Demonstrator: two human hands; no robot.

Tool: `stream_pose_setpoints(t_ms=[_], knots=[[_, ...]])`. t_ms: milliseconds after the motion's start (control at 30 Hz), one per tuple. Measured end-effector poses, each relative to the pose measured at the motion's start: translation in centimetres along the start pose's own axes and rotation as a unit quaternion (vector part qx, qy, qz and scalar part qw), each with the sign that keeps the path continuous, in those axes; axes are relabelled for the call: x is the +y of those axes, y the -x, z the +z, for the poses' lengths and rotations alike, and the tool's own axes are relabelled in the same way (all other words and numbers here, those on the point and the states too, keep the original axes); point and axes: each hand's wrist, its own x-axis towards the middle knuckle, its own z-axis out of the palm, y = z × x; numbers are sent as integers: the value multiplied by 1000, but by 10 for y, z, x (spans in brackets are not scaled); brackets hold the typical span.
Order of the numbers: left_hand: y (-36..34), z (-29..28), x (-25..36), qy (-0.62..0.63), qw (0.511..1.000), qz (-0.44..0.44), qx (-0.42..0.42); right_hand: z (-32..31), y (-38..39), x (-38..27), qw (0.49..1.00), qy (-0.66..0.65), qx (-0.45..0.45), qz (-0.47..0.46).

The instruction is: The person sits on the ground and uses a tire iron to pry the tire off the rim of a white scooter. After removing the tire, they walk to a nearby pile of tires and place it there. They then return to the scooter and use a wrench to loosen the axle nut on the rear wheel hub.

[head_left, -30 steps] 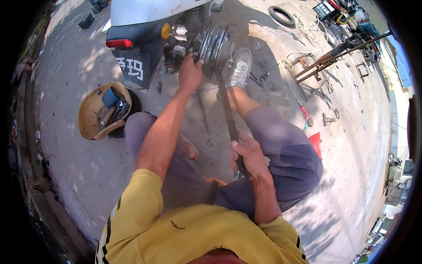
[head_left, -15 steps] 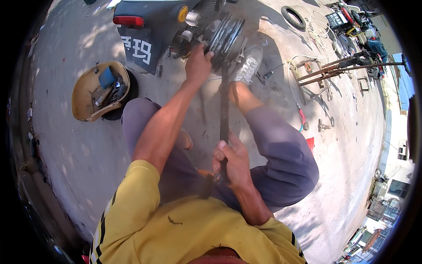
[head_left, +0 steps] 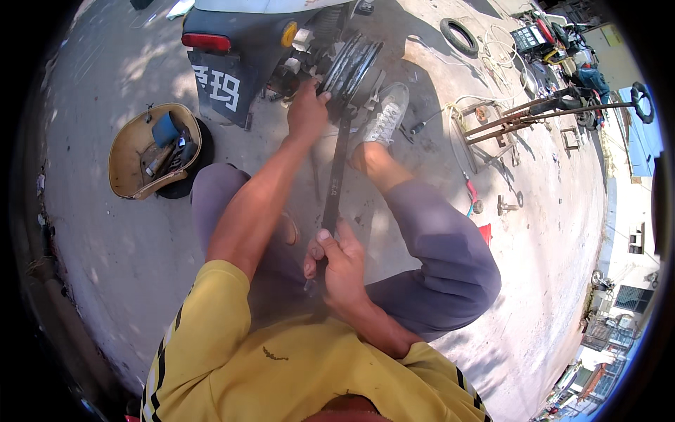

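A long dark flat metal bar [head_left: 333, 186] is gripped near its lower end by my right hand [head_left: 339, 259], with fingers wrapped round it. Its upper end reaches the underside of a bare metal wheel rim [head_left: 354, 65], though the exact contact is blurred. My left hand [head_left: 307, 109] is at the rim's left side, thumb against its edge; the other fingers are partly hidden. The rim sits at the rear of a scooter [head_left: 256, 24] with a red tail light [head_left: 206, 43]. My shoe [head_left: 387, 116] stands right beside the rim.
At the left is a beige tub [head_left: 126, 156] holding tools. A tyre [head_left: 459, 36] lies far right, near a coiled pale hose [head_left: 503, 60]. A low metal stand [head_left: 485, 137] with long rods is to the right. A dark panel [head_left: 219, 88] hangs below the tail light.
My right hand and the bar's lower end have swung left, so the bar now slants. The left hand stays at the rim. The whole view has shifted slightly.
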Motion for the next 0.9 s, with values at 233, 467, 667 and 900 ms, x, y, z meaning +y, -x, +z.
stream_pose_setpoints(t_ms=[233,467,667,900], knots=[[-19,2,-12,42,997,0,-63,-82,-6,-25,995,73,-59,16],[-14,5,-17,21,998,38,-53,-104,-15,-13,994,82,-69,-2],[4,0,-4,-37,997,41,-51,-120,-16,-22,986,158,-61,-4],[-5,5,-4,-20,998,29,-61,-112,-13,-16,985,162,-57,-8]])
